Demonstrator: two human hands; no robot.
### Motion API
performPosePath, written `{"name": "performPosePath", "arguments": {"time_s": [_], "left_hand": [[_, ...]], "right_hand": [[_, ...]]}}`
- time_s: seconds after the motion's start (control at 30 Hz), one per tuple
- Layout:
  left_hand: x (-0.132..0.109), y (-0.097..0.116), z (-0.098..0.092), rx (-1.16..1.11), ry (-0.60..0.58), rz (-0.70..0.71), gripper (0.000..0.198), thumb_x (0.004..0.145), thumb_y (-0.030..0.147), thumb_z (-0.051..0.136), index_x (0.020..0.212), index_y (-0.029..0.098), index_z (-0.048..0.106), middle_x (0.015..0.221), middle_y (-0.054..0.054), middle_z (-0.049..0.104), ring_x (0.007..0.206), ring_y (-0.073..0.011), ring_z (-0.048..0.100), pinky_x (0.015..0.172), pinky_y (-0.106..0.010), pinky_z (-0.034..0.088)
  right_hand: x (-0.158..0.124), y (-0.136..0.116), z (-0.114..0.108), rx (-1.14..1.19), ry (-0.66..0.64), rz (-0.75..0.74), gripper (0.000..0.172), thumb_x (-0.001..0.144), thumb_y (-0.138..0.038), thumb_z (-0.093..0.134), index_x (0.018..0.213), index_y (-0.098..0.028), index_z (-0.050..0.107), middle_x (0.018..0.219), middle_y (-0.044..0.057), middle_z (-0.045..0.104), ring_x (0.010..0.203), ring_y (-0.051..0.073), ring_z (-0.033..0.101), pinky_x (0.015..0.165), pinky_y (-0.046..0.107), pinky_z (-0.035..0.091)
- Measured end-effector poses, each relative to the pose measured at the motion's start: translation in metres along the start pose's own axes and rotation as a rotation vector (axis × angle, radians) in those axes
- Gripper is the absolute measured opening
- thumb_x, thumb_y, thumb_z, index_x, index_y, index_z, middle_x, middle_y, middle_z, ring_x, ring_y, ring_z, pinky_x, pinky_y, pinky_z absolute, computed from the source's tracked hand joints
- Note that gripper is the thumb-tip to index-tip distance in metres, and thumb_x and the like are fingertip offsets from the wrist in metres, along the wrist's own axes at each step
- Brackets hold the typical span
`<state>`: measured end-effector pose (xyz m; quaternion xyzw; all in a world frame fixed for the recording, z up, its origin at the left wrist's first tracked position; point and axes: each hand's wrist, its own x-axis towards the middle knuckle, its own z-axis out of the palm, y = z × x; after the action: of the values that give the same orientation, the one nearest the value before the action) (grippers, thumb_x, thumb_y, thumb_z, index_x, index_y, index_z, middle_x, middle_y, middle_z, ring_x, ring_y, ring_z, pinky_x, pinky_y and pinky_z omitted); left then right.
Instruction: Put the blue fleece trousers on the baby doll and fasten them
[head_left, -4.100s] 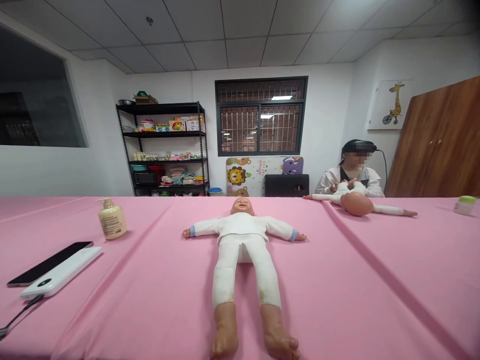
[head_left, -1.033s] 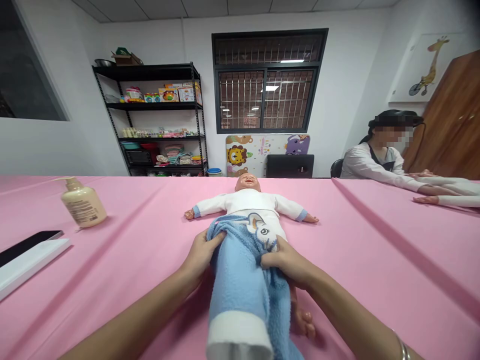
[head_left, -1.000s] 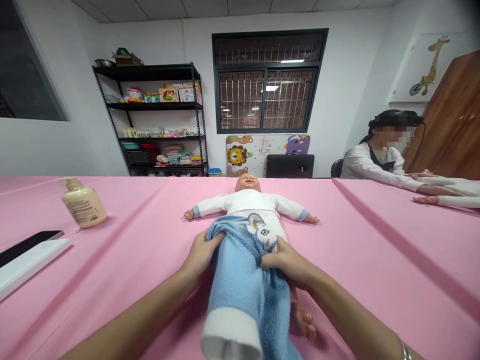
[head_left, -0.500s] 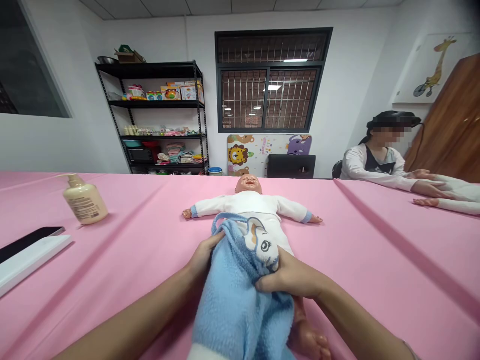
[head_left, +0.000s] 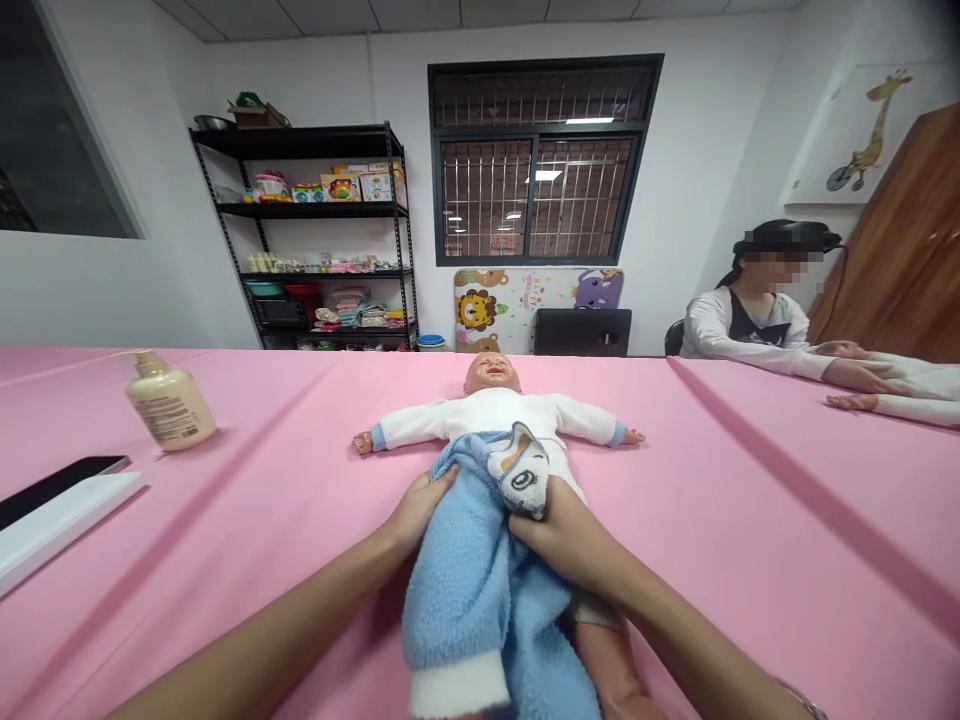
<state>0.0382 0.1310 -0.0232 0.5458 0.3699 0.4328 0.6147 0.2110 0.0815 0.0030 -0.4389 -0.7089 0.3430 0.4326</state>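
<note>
A baby doll [head_left: 501, 412] in a white long-sleeved top with blue cuffs lies on its back, head at the far side, arms spread. Blue fleece pants [head_left: 459, 580] with a white cuff and an animal-face patch [head_left: 519, 472] cover its lower body. My left hand [head_left: 421, 505] is closed on the waistband's left side, thumb on top. At the right side, my right hand [head_left: 559, 530] grips the fabric beside the patch. One bare doll leg [head_left: 611, 660] shows right of the pants; the other is mostly hidden under the fleece.
Pink cloth [head_left: 262, 560] covers the table. To the left are a pump bottle [head_left: 171, 405], a phone [head_left: 56, 487] and a white box [head_left: 71, 525]. At right a person [head_left: 742, 310] handles another doll [head_left: 919, 385]. A black shelf [head_left: 322, 210] stands behind.
The pants have moved up the doll, and more of the white cuff and the bare leg shows. The doll's head and left-side arm have shifted slightly left.
</note>
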Motion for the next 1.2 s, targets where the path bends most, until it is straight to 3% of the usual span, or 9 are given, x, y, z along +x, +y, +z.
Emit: {"name": "performPosePath", "arguments": {"time_s": [0.1, 0.2, 0.37, 0.47, 0.57, 0.67, 0.83, 0.97, 1.2], "left_hand": [[0.001, 0.003, -0.009, 0.344, -0.027, 0.204, 0.037, 0.082, 0.046, 0.05, 0.104, 0.017, 0.055, 0.106, -0.008, 0.061, 0.103, -0.0247, 0.053, 0.089, -0.034, 0.042], [0.0, 0.012, -0.024, 0.731, 0.108, 0.312, 0.034, 0.081, 0.045, 0.051, 0.103, 0.019, 0.049, 0.104, -0.007, 0.058, 0.098, -0.0244, 0.053, 0.083, -0.034, 0.041], [-0.005, 0.04, -0.032, 1.139, 0.505, 0.357, 0.034, 0.073, 0.042, 0.059, 0.094, 0.019, 0.044, 0.09, -0.004, 0.056, 0.086, -0.0231, 0.053, 0.066, -0.028, 0.038], [-0.015, 0.051, -0.02, 1.196, 0.442, 0.243, 0.031, 0.081, 0.049, 0.046, 0.074, 0.019, 0.047, 0.065, 0.0, 0.053, 0.063, -0.0191, 0.052, 0.053, -0.025, 0.03], [-0.025, 0.047, -0.005, 1.125, 0.144, 0.114, 0.043, 0.08, 0.057, 0.043, 0.065, 0.019, 0.053, 0.058, -0.002, 0.054, 0.055, -0.0189, 0.051, 0.05, -0.025, 0.026], [-0.029, 0.036, 0.004, 0.952, 0.062, 0.071, 0.04, 0.076, 0.055, 0.053, 0.09, 0.019, 0.059, 0.068, -0.004, 0.06, 0.059, -0.0214, 0.054, 0.05, -0.025, 0.029], [-0.026, 0.029, 0.009, 0.394, -0.154, 0.007, 0.072, 0.069, 0.037, 0.067, 0.128, 0.017, 0.032, 0.112, -0.011, 0.055, 0.092, -0.0247, 0.057, 0.073, -0.03, 0.045], [-0.026, 0.031, 0.012, 0.245, -0.054, -0.091, 0.072, 0.062, 0.019, 0.067, 0.125, 0.018, 0.033, 0.121, -0.01, 0.048, 0.104, -0.0249, 0.051, 0.088, -0.033, 0.043], [-0.007, 0.028, -0.008, -0.056, -0.096, -0.271, 0.061, 0.052, 0.019, 0.056, 0.111, 0.015, 0.045, 0.084, -0.003, 0.059, 0.088, -0.0258, 0.058, 0.08, -0.037, 0.045]], "right_hand": [[-0.001, -0.003, 0.001, 0.017, -0.079, 0.028, 0.033, 0.063, -0.004, 0.043, 0.089, -0.012, 0.061, 0.09, 0.004, 0.064, 0.085, 0.019, 0.057, 0.075, 0.029, 0.048], [0.0, -0.002, 0.001, 0.046, -0.076, 0.009, 0.035, 0.068, -0.008, 0.047, 0.1, -0.013, 0.058, 0.1, 0.005, 0.062, 0.092, 0.02, 0.056, 0.081, 0.031, 0.046], [0.005, 0.008, 0.0, -0.06, 0.186, -0.059, 0.035, 0.077, -0.028, 0.055, 0.109, -0.014, 0.054, 0.111, 0.009, 0.057, 0.105, 0.025, 0.05, 0.093, 0.038, 0.039], [0.006, 0.013, 0.0, -0.159, 0.263, -0.04, 0.033, 0.079, -0.034, 0.054, 0.105, -0.014, 0.057, 0.103, 0.01, 0.06, 0.099, 0.026, 0.053, 0.087, 0.038, 0.042], [0.004, 0.012, 0.002, -0.162, 0.227, -0.03, 0.03, 0.081, -0.031, 0.051, 0.106, -0.016, 0.057, 0.1, 0.009, 0.062, 0.093, 0.025, 0.056, 0.08, 0.036, 0.044], [0.002, 0.008, 0.005, -0.18, 0.164, -0.059, 0.028, 0.082, -0.026, 0.048, 0.108, -0.018, 0.056, 0.102, 0.008, 0.062, 0.093, 0.024, 0.057, 0.082, 0.035, 0.043], [0.0, 0.003, 0.006, -0.135, 0.113, -0.107, 0.027, 0.083, -0.025, 0.048, 0.108, -0.017, 0.054, 0.099, 0.007, 0.063, 0.093, 0.022, 0.057, 0.084, 0.033, 0.043], [0.0, 0.0, 0.005, -0.025, 0.033, -0.114, 0.031, 0.08, -0.026, 0.053, 0.11, -0.016, 0.053, 0.108, 0.007, 0.06, 0.099, 0.022, 0.055, 0.086, 0.033, 0.044], [0.004, -0.003, -0.023, 0.316, -0.092, 0.117, 0.044, 0.075, -0.035, 0.063, 0.113, -0.016, 0.055, 0.114, 0.008, 0.057, 0.104, 0.023, 0.054, 0.091, 0.037, 0.042]]}}
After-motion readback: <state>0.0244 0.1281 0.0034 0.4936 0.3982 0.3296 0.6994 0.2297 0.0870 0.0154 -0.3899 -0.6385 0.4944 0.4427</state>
